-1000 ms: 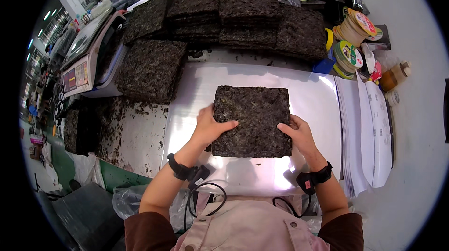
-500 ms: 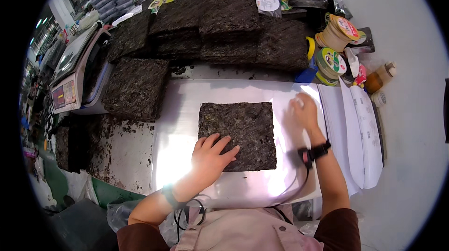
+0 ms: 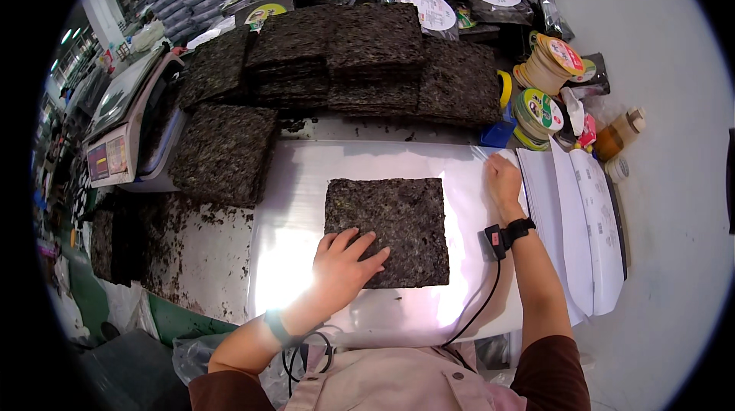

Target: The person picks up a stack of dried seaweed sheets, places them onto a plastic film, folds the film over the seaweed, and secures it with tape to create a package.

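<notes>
A square pad of dark dried seaweed (image 3: 406, 227) lies on a glossy clear plastic sheet (image 3: 297, 174) in the middle of the work surface. My left hand (image 3: 344, 265) rests palm down on its lower left part, fingers spread. My right hand (image 3: 504, 181) is beyond the pad's right side, at the upper right corner of the plastic, fingers curled closed; what they hold there, if anything, is too small to make out. Both wrists wear dark bands with cables.
Tall seaweed stacks (image 3: 371, 51) line the back, before dark packages (image 3: 498, 9). A scale (image 3: 115, 151) and another stack (image 3: 218, 154) are left, among scattered flakes. Label rolls (image 3: 536, 114), a bottle (image 3: 620, 135) and paper sheets (image 3: 582, 243) stand or lie right.
My right hand has let go of the pad and moved up and right to the plastic's corner. My left hand went from gripping the pad's side to lying on top. The view has shifted slightly.
</notes>
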A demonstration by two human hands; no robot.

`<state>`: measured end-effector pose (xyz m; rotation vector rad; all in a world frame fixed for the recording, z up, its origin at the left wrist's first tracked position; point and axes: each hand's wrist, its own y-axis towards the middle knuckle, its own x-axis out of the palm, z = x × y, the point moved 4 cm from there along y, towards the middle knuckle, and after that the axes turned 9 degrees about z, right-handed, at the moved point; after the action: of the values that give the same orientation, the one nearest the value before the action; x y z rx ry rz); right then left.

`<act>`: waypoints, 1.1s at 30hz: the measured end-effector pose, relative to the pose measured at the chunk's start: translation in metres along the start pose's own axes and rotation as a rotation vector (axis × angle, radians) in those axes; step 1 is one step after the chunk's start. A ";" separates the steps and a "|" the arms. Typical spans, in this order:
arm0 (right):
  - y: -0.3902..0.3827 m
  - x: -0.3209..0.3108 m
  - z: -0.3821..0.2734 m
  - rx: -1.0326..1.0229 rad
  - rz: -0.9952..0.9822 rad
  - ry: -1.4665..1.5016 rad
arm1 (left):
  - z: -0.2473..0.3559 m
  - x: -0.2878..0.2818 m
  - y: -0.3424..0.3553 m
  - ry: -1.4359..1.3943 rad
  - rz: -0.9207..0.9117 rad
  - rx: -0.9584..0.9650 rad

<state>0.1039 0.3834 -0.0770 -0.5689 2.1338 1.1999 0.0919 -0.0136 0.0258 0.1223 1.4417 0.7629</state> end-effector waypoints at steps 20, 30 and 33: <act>-0.032 -0.038 -0.225 0.712 -0.743 0.984 | -0.014 -0.014 0.009 -0.301 -0.103 -0.354; -0.089 -0.087 -0.245 -0.590 -0.311 0.290 | -0.046 0.002 0.000 -0.557 0.006 -0.662; -0.098 -0.085 -0.250 -0.543 -0.417 0.263 | -0.055 0.009 -0.009 -0.647 0.047 -0.691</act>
<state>0.1507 0.1237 0.0226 -1.3997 1.7396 1.5139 0.0447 -0.0359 0.0047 -0.1244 0.5211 1.0977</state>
